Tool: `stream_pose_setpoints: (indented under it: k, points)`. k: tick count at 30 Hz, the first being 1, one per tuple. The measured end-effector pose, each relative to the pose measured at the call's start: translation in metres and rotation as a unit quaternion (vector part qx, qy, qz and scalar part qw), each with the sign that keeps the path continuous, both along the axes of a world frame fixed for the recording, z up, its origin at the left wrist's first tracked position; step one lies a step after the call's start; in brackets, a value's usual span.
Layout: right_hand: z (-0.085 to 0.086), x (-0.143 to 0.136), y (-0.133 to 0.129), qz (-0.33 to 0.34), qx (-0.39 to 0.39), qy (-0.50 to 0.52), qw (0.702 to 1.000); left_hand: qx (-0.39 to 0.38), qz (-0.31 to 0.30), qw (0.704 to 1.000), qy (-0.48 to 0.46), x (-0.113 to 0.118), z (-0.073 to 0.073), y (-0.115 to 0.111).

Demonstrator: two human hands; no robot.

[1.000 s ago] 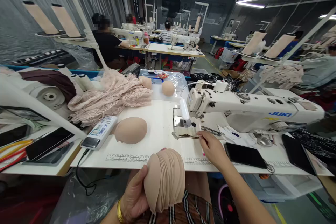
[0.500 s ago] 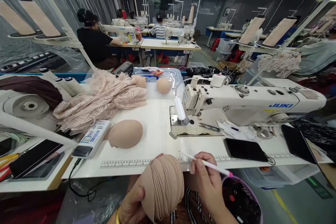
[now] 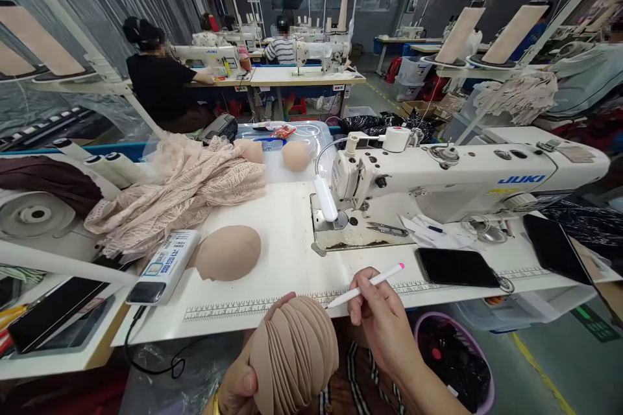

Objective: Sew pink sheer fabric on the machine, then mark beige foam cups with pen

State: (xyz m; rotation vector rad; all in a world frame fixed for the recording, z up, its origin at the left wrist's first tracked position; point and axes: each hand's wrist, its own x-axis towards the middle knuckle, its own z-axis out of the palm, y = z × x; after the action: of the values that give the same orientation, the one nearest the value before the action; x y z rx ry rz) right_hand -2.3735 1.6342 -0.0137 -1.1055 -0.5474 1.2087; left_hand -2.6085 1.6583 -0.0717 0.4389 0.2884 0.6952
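Note:
A nested stack of beige bra cups (image 3: 294, 353) rests in my left hand (image 3: 238, 379), its thumb on the near side and fingers curled behind. My right hand (image 3: 382, 311) pinches a white marker pen (image 3: 367, 285) with a pink end. The pen's tip points left, close to the upper right edge of the stack; whether it touches cannot be made out. On the table, left of the stack, lies another beige cup (image 3: 230, 253), beside a white power bank (image 3: 163, 266). A printed ruler strip (image 3: 233, 308) runs along the table's front edge.
A JUKI sewing machine (image 3: 452, 172) stands at right, with thread snips (image 3: 388, 229) on its bed. A black phone (image 3: 457, 267) lies in front. Beige lace (image 3: 189, 188) is heaped at left. A plastic bin (image 3: 311, 142) sits behind, and a purple basket (image 3: 487, 363) below the table.
The pen has swung round in my right hand: its pink end now points up and right, its tip down toward the cups. The stack has shifted slightly left and down in view.

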Motion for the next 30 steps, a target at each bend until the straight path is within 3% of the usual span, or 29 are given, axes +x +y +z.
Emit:
stream_pose_setpoints:
  k: [5,12,17,26,30]
  points:
    - [0.003,-0.003,0.003,0.016,0.001,0.012,1.0,0.009,0.008,1.0,-0.006,0.001,0.0,0.001]
    - [0.01,-0.005,0.004,0.039,-0.001,0.035,0.999,-0.021,-0.003,1.0,0.02,0.005,0.013,0.002]
    - [0.008,-0.001,0.004,0.024,0.008,0.067,0.997,-0.021,0.006,1.0,0.023,0.005,0.015,0.002]
    - [-0.009,0.002,-0.009,0.02,0.007,-0.06,0.998,-0.06,0.01,0.998,0.012,0.004,0.011,0.001]
    - [-0.005,-0.003,-0.009,0.046,0.011,-0.035,0.998,-0.03,0.004,1.0,0.005,0.008,0.014,0.003]
